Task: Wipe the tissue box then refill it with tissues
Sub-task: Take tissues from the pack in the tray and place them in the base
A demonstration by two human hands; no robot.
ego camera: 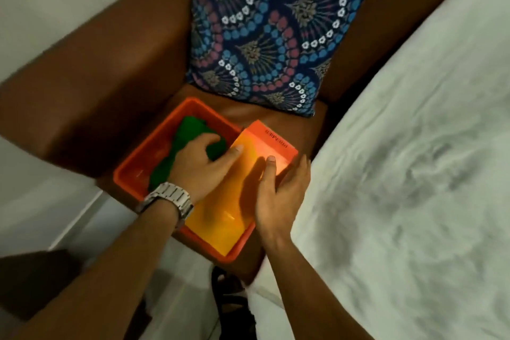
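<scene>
Bending over the brown armchair (110, 69), the person is reaching into one orange tray (143, 163) on its seat. One tissue box (248, 182), orange and yellow, is lying tilted in the tray's right side, leaning on the rim, probably so it is easy to lift. One green cloth (187, 130) is bunched beside it, likely for the wiping. The left hand (204, 165) is curling over the cloth, fingers closing around it. The right hand (281, 190) is spread open, resting against the box's right edge, steadying rather than gripping it.
</scene>
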